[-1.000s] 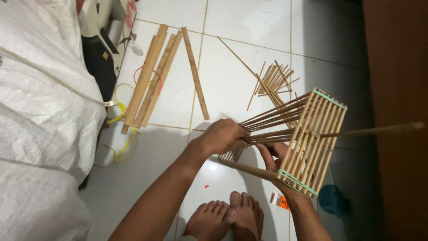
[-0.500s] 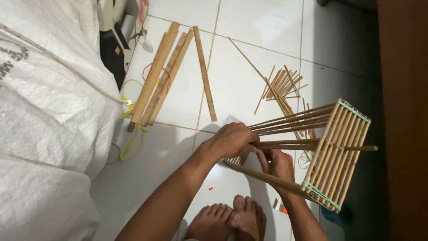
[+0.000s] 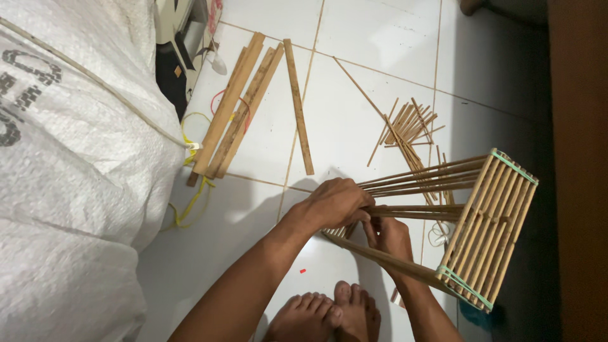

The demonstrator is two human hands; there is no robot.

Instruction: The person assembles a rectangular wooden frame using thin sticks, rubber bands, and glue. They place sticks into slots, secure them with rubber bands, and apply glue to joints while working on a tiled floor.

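Risk noted: the bamboo frame lies on its side on the tiled floor, towards the right edge of the floor in view, its long sticks converging at the hands; a slip of grip there could let the loose stick ends spring apart, and splinters are likely. Left hand reaches in palm-down, fingers curled closed over the stick ends. Right hand sits just below, touching it, pinched shut on a stick. Spare flat slats lie well apart, towards the far left.
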